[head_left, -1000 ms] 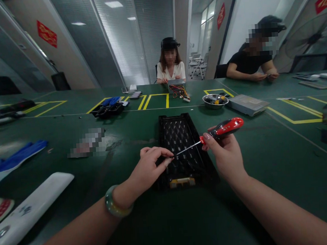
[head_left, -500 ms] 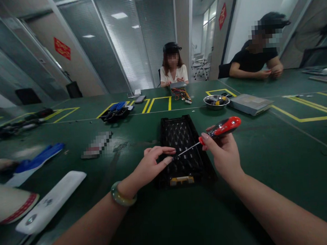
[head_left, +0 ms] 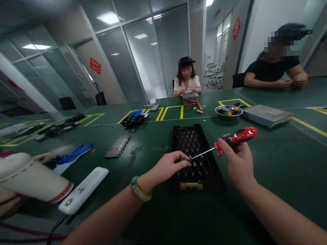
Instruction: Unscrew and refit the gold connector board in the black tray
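Note:
A red and black screwdriver is gripped by its handle in my right hand, fingers wrapped round it. Its thin shaft slants down to the left, and the tip meets the fingertips of my left hand. Thumb and index finger there are pinched together at the tip; whatever small piece they hold is too small and dark to name. Below both hands lies a black rectangular frame with a patterned dark inner panel and an orange-gold piece at its near end. My left wrist bears a green bangle.
A white power strip and a cup are at left, near blue-white gloves. Farther back are a black tray, a metal bowl and a grey flat box. Two people sit across the green table.
The camera view has turned, so everything sits farther right and lower. My left index finger has bent in from a straighter pose, closing on the screwdriver's tip. My right hand keeps its grip.

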Motion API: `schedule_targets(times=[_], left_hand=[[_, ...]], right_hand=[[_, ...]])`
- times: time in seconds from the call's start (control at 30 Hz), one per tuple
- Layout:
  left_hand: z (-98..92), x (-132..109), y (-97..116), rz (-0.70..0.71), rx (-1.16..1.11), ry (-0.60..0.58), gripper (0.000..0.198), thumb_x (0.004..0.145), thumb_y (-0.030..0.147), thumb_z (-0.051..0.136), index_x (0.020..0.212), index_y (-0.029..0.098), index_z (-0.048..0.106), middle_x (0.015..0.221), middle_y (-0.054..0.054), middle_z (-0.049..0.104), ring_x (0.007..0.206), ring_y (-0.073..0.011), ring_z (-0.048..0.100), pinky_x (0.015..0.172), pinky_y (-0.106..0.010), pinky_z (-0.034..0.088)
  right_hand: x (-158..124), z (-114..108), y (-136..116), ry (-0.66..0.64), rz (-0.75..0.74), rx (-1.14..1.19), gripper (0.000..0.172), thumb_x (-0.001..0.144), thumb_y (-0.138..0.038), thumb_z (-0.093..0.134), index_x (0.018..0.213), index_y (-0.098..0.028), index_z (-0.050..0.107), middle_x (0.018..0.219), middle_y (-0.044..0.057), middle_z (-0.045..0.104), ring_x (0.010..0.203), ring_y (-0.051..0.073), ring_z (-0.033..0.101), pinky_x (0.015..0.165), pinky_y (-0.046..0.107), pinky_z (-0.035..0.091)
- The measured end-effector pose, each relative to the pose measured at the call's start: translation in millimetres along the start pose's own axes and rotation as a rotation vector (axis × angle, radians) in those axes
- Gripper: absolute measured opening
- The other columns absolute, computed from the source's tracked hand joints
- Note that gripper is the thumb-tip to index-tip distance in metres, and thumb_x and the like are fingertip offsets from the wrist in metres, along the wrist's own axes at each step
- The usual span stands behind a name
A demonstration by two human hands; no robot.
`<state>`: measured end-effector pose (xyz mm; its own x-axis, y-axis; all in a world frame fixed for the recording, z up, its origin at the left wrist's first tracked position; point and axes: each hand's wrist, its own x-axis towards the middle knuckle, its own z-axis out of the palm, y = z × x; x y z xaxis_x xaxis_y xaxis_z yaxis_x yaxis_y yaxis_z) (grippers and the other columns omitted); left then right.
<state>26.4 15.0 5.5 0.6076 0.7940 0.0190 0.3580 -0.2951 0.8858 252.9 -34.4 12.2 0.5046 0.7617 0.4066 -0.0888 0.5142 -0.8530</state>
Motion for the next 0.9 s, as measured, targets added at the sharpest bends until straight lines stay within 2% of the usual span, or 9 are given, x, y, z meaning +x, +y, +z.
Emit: schedule_targets(times=[0.2,0.4,0.53,0.73,0.9], left_hand=[[-5.2,7.5,10.5,-0.004,0.177,0.1,0.023,0.091,0.038,0.06,0.104,0.023,0.071,0.112,-0.001,0.073,0.103,-0.0181,0.067,0.095,-0.032,0.049],[9.6,11.7,24.8,0.037,0.205,0.018,0.024,0.091,0.042,0.062,0.103,0.025,0.075,0.109,0.002,0.075,0.106,-0.0176,0.066,0.105,-0.033,0.04],[22.5,13.2,34.8,0.021,0.286,-0.013,0.022,0.087,0.045,0.067,0.094,0.027,0.076,0.098,0.004,0.077,0.103,-0.0184,0.067,0.11,-0.035,0.03],[23.7,21.1,38.2,0.009,0.438,-0.104,0.022,0.086,0.045,0.066,0.097,0.03,0.078,0.104,0.003,0.076,0.106,-0.022,0.064,0.106,-0.037,0.03],[20.9,17.9,36.9,0.0,0.562,-0.095,0.021,0.084,0.047,0.065,0.095,0.035,0.079,0.112,0.0,0.071,0.114,-0.0287,0.055,0.102,-0.043,0.033]], right_hand=[[4.6,-5.4,-0.9,0.105,-0.03,-0.047,0.037,0.07,-0.038,0.084,0.092,-0.02,0.06,0.072,-0.003,0.061,0.058,0.013,0.055,0.054,0.028,0.044],[6.0,-17.7,15.3,0.082,-0.146,-0.304,0.039,0.073,-0.042,0.081,0.097,-0.02,0.06,0.083,0.001,0.063,0.071,0.018,0.059,0.071,0.038,0.046],[5.1,-21.4,20.8,0.047,-0.232,-0.404,0.035,0.077,-0.043,0.078,0.097,-0.02,0.061,0.084,0.002,0.063,0.071,0.019,0.059,0.072,0.039,0.046],[5.5,-18.4,18.1,0.069,-0.277,-0.357,0.032,0.078,-0.041,0.075,0.096,-0.02,0.06,0.081,0.001,0.061,0.068,0.018,0.058,0.068,0.035,0.045],[5.5,-17.8,18.7,0.04,-0.3,-0.292,0.026,0.081,-0.038,0.072,0.096,-0.022,0.059,0.082,0.0,0.058,0.067,0.018,0.055,0.067,0.034,0.045]])
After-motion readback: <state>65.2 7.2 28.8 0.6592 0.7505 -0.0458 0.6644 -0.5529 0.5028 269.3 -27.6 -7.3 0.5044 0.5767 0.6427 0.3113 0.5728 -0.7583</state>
